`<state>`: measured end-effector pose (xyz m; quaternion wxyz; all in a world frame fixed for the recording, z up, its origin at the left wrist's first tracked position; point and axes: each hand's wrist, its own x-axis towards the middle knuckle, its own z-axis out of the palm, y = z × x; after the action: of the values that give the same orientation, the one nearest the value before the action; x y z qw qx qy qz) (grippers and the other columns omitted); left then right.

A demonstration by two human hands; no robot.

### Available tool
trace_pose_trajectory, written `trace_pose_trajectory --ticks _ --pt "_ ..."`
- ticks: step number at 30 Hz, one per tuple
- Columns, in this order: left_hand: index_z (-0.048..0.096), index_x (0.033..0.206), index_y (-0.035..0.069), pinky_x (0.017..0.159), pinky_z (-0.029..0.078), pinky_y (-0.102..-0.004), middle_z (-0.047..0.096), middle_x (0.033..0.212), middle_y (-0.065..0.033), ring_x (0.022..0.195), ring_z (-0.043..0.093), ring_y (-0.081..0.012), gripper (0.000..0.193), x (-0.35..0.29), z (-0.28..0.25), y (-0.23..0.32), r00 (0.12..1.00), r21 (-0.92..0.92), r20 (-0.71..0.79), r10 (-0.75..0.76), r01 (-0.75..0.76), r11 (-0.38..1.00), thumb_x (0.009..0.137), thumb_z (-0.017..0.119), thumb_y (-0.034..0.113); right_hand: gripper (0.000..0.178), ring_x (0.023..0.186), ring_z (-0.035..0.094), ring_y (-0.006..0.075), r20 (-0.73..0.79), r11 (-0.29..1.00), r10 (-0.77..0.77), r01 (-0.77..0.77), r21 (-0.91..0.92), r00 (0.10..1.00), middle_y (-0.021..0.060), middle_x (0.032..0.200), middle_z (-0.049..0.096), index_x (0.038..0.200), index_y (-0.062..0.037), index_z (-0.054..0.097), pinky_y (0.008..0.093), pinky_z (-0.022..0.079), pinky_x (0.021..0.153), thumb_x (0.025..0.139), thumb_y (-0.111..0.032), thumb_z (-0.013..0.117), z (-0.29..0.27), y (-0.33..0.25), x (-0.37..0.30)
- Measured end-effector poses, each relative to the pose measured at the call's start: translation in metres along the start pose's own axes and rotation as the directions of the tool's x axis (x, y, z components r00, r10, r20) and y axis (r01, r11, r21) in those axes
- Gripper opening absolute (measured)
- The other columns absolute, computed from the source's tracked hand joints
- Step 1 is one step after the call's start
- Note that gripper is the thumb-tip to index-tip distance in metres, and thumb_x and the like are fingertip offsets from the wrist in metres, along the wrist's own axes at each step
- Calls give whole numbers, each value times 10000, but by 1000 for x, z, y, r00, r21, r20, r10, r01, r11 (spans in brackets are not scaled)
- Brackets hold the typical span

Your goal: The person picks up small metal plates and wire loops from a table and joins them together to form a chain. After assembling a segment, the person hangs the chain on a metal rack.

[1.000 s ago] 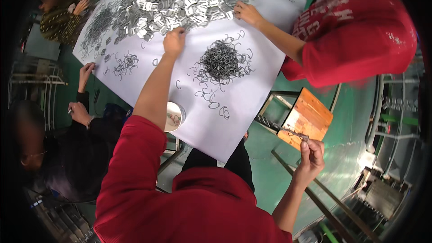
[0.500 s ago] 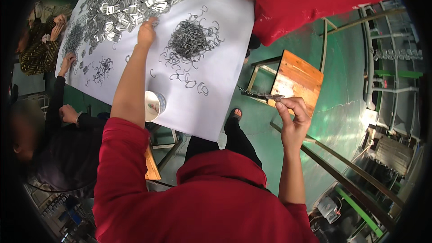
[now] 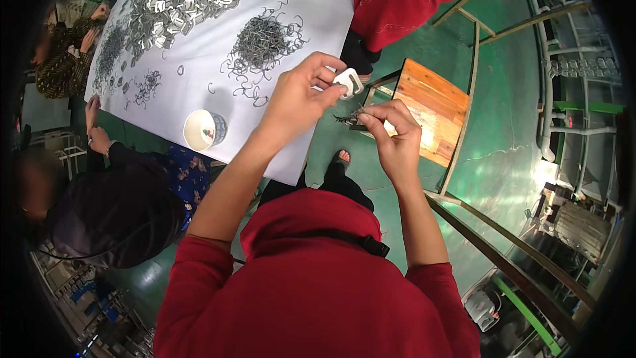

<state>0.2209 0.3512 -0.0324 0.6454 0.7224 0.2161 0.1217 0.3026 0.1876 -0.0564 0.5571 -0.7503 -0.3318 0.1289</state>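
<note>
My left hand (image 3: pixel 296 101) pinches a flat silver buckle-like plate (image 3: pixel 348 84) with slots in it, held up beside the table's right edge. Just to the right and a little nearer me, my right hand (image 3: pixel 395 134) grips a dark bunch of small pieces (image 3: pixel 349 118) between thumb and fingers. What these pieces are is too small to make out. Plate and bunch are close together but apart. On the white tabletop (image 3: pixel 192 86) lie a big heap of silver metal plates (image 3: pixel 192 0) and a pile of bent wire rings (image 3: pixel 265 41).
A white cup (image 3: pixel 205 130) stands near the table's front edge, small bits inside. Smaller wire heaps lie at the left. A wooden stool (image 3: pixel 434 109) stands to the right, past it metal rails (image 3: pixel 510 265). Co-workers sit at the left; one in red (image 3: pixel 404 0) is across.
My left hand has left the plate heap and come toward me and right, now with a plate. My right hand has moved left and up with its dark bunch.
</note>
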Motion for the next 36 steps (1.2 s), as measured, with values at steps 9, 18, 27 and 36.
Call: trace_pose_trajectory --ticks 9,18,27,36 --pt "624 988 11 647 513 -247 639 869 -65 750 610 -120 221 -15 30 -5 957 227 -181 225 -181 957 770 631 -20 102 645 553 145 50 997 -43 39 65 998 66 745 589 834 -1 673 255 428 585 739 -33 688 15 16 8" --pt "618 912 34 570 467 -314 587 793 -82 651 579 -224 151 -31 33 -78 888 314 -326 325 -222 923 764 632 4 137 726 589 145 176 940 340 -340 -35 924 75 796 603 907 -1 657 251 467 661 783 -61 660 11 43 18" --pt "643 933 79 634 493 -336 597 835 -51 741 583 -224 187 -44 41 -136 898 330 -294 327 -226 916 751 628 40 65 751 594 288 760 873 -155 448 -194 631 84 825 613 809 -74 650 377 463 661 758 -110 630 167 42 109" --pt "636 926 76 714 518 -332 590 879 -48 859 583 -223 197 -65 40 -149 926 315 -291 242 -146 938 753 560 23 61 777 628 269 813 728 -4 559 -396 582 74 850 652 787 -103 681 383 492 689 755 -112 630 262 47 123"
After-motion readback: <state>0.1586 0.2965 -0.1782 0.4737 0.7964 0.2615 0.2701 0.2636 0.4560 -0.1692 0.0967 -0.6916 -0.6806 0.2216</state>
